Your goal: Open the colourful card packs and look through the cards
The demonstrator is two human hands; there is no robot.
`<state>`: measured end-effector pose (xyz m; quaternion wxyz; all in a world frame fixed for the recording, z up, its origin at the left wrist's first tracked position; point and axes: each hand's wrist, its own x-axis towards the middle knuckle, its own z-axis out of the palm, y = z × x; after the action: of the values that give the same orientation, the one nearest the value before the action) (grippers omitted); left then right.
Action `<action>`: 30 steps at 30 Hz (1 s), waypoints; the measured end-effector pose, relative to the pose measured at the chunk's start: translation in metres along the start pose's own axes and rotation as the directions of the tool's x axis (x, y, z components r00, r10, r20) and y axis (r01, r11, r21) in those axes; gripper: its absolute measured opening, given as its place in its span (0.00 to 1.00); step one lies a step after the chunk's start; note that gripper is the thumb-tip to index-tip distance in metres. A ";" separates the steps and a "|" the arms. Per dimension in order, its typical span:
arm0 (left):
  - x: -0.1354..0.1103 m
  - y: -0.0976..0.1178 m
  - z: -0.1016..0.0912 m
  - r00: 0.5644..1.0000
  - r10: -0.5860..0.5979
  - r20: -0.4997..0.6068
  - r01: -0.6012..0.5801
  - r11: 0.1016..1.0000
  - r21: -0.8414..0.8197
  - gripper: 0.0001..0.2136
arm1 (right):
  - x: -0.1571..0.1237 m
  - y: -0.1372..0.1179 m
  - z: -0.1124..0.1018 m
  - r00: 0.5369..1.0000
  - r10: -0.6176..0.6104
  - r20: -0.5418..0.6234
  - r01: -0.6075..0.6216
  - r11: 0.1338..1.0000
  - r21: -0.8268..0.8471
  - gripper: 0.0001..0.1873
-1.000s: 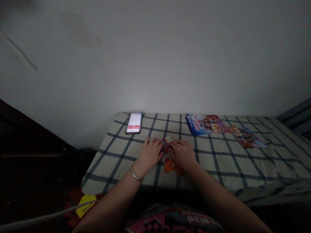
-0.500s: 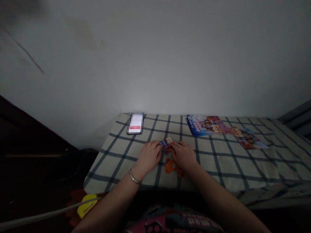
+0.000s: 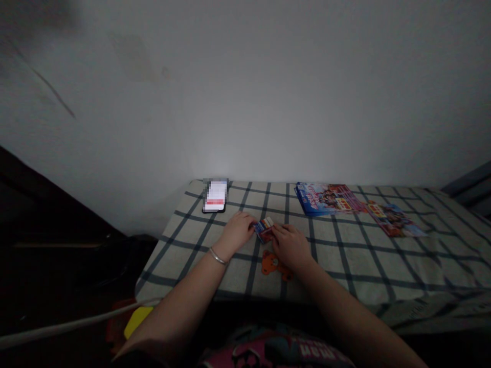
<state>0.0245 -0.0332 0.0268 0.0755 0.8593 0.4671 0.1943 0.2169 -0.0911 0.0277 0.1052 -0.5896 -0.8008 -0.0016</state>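
Observation:
A small red, white and blue box (image 3: 264, 228) sits on the checked cloth (image 3: 345, 255) between my two hands. My left hand (image 3: 237, 232) rests on the cloth with its fingers curled against the box's left side; a silver bangle is on that wrist. My right hand (image 3: 290, 244) grips the box from the right with bent fingers. An orange bear figure (image 3: 273, 265) lies flat on the cloth just under my right hand.
A phone (image 3: 215, 196) with a lit screen lies at the far left of the cloth by the wall. A blue picture booklet (image 3: 326, 198) and a red one (image 3: 395, 220) lie at the far right. A white cable and a yellow object (image 3: 135, 322) are below the left edge.
My left hand has slid forward along the cloth and stays against the box. The box has turned slightly. My right hand has barely moved.

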 end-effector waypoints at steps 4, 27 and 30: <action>0.001 -0.007 0.005 0.998 0.045 -0.038 -0.048 0.993 -0.106 0.08 | 0.000 0.002 0.002 1.000 -0.008 -0.002 0.008 1.000 0.019 0.21; 0.001 -0.014 0.020 0.983 -0.097 -0.154 0.065 0.977 -0.201 0.07 | 0.001 0.004 0.008 0.996 0.034 -0.077 -0.029 0.998 0.062 0.19; 0.004 -0.009 0.019 0.967 -0.210 -0.142 0.183 0.966 -0.183 0.08 | 0.000 0.003 0.006 0.996 0.041 -0.075 -0.037 0.998 0.054 0.19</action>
<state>0.0276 -0.0236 0.0073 0.1291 0.7807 0.5366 0.2930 0.2185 -0.0897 0.0213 0.1510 -0.6017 -0.7844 -0.0007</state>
